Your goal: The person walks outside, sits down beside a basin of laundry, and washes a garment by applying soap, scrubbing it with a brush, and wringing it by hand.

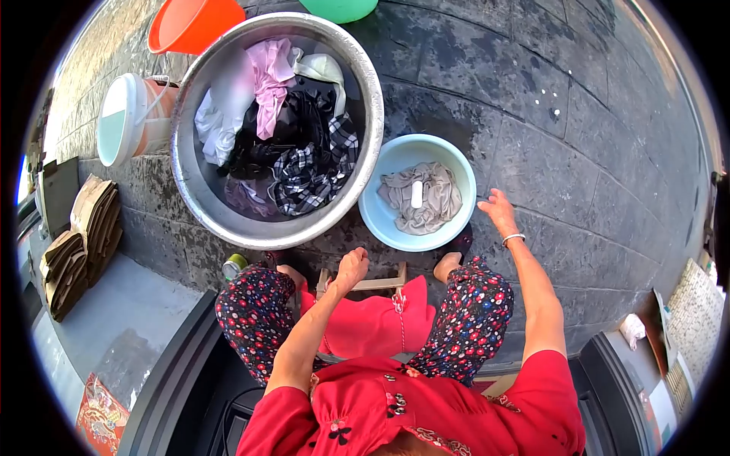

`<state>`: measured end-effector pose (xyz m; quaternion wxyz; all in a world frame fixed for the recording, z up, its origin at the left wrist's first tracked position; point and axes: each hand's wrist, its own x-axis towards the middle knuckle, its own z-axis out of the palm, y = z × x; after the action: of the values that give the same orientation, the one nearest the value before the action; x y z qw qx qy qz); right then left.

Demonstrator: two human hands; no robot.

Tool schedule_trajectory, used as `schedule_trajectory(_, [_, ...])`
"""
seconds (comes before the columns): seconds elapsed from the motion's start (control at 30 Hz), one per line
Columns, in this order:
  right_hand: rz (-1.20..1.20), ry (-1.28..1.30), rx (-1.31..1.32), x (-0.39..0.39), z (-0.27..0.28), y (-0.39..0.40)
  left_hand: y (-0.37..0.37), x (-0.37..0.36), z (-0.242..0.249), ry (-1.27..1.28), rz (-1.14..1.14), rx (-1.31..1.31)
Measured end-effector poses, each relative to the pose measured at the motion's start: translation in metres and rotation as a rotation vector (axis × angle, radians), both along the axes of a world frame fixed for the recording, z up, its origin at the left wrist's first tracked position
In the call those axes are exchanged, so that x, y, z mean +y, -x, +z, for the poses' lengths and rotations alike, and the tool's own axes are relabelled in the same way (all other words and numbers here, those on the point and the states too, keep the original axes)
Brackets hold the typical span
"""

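Note:
My left hand (353, 267) is closed in a loose fist below the large metal basin (372, 144); what it holds, if anything, is hidden. To the right of the light blue basin (466, 163), my right hand (499, 210) has its fingers apart and nothing in them. Inside the blue basin lies a crumpled grey cloth (437, 199) with a white bar (417, 194) on top. The metal basin holds a pink cloth (269, 83), white cloth (224, 114), black cloth (285, 125) and a checked cloth (304, 182) in water.
An orange basin (186, 26) and a green basin (340, 7) stand beyond the metal one. A white bucket (131, 120) is at the left, above folded cardboard (93, 228). A green can (235, 265) sits near my left knee. A wooden stool (369, 284) shows between my legs.

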<state>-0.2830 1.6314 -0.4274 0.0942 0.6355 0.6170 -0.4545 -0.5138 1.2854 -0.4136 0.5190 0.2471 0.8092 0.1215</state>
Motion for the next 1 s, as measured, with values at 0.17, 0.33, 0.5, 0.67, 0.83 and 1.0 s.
schedule_trajectory(0.17, [-0.130,0.215,0.104,0.006,-0.060,0.007,-0.011,0.002,-0.070,-0.041,-0.007,-0.039])
schedule_trajectory(0.33, [-0.115,0.248,0.209,-0.012,-0.070,0.024,-0.004,0.011,-0.114,0.050,0.023,-0.098])
schedule_trajectory(0.5, [-0.179,0.276,0.297,-0.014,-0.075,0.017,0.005,0.014,-0.108,-0.051,0.032,-0.042])
schedule_trajectory(0.67, [-0.431,0.213,0.354,-0.029,-0.097,-0.019,0.018,0.005,-0.089,-0.119,0.087,0.010])
schedule_trajectory(0.83, [-0.818,0.217,0.565,-0.053,-0.092,-0.053,0.022,-0.017,-0.100,-0.128,0.086,0.035])
schedule_trajectory(1.0, [-1.136,0.179,0.700,-0.036,-0.117,-0.040,0.030,-0.010,-0.102,-0.070,0.026,0.019])
